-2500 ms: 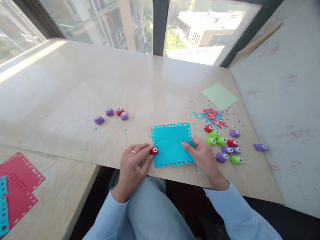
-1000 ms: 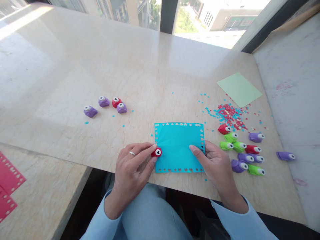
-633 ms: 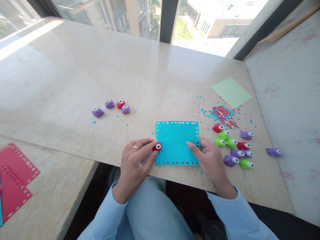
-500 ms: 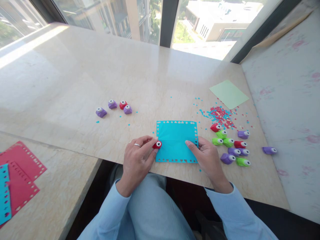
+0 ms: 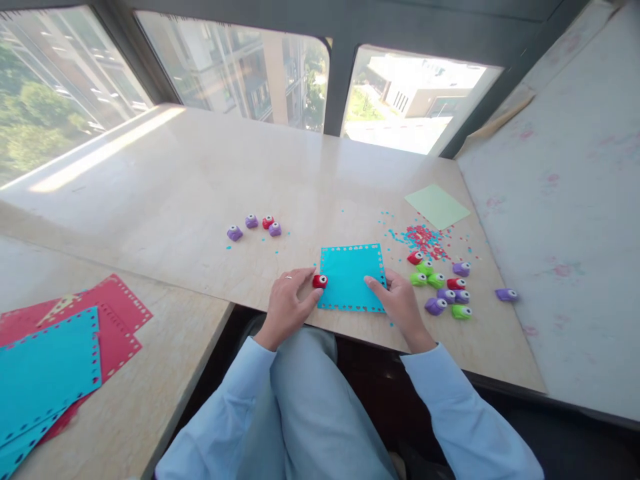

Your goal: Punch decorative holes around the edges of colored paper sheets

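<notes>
A blue sheet of paper (image 5: 350, 277) with small shapes cut along its edges lies in front of me. At its left edge sits a red craft punch (image 5: 320, 281) with a white button bearing a dark shape. My left hand (image 5: 293, 299), wearing a ring, has its thumb and index finger at either side of this punch. My right hand (image 5: 400, 300) grips the sheet's right edge, thumb on top and fingers partly hidden beneath or behind it.
Right of the sheet stand several red, green and purple punches (image 5: 437, 281), with a pile of paper bits (image 5: 425, 241) and a pale green sheet (image 5: 437, 206) beyond. Several more punches (image 5: 251, 221) stand left. Punched red sheets (image 5: 120, 303) and blue sheets (image 5: 50, 360) lie far left.
The view has tilted up and turned left, showing more of the windows and the left sheets. My left thumb and index finger look more spread around the red punch. The right hand keeps its hold.
</notes>
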Demonstrator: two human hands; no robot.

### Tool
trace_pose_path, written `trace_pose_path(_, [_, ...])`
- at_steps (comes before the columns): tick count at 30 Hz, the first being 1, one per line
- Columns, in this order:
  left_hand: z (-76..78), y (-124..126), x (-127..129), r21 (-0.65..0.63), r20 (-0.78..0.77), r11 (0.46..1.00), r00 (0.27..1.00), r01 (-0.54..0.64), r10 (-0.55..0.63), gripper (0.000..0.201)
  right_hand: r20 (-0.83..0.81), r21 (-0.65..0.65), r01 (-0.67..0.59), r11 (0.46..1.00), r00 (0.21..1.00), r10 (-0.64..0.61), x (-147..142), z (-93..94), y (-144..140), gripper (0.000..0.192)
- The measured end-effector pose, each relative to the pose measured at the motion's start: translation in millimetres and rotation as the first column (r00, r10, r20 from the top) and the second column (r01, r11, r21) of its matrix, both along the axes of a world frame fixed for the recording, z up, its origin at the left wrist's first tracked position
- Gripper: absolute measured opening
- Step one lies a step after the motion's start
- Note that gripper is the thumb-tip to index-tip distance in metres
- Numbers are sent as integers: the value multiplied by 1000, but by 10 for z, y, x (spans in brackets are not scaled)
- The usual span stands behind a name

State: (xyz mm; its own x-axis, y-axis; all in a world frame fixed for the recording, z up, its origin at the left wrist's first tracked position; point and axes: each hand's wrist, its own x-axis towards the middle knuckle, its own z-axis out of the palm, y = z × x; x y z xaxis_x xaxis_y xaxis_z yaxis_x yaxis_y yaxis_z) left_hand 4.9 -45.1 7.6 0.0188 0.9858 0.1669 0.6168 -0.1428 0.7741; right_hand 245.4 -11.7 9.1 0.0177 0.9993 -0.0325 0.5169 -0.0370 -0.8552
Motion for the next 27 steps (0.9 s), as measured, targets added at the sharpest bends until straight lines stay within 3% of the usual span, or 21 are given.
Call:
trace_pose_path(4, [85, 17, -33, -63, 137, 997, 989, -52, 60, 34, -8, 21, 12, 1000, 1000, -12, -17, -8, -10, 37])
trace_pose_path(6, [161, 50, -49, -114, 81, 988, 990, -105, 114, 30, -24, 28, 13, 1000, 1000, -13, -26, -9, -14, 37])
trace_pose_path(9, [280, 159, -88, -292, -46, 950, 994, -111, 102, 42, -37, 35, 9, 999, 999, -7, -34, -6, -12, 38])
trace_pose_path(11, [343, 261, -129, -514, 3, 858, 999, -26, 32, 45, -27, 38, 6, 999, 1000, -5, -35, -5, -5, 39])
trace_pose_path(13, [391, 361, -172, -696, 102, 713, 995, 84, -18, 48, -21, 45, -2, 999, 1000, 3, -35, -7, 3, 39])
trace_pose_path(16, [438, 467, -207, -775, 142, 616, 989, 141, -47, 53, -34, 52, -20, 998, 999, 22, -35, -13, 13, 39])
trace_pose_path(21, [447, 525, -160, -799, 100, 579, 984, 166, -144, 54, -15, 82, -2, 997, 1000, 3, -32, -33, 18, 40])
trace_pose_path(27, [403, 543, -139, -795, 89, 589, 989, 142, -119, 51, -118, 84, 30, 996, 993, -20, -19, -109, 21, 44])
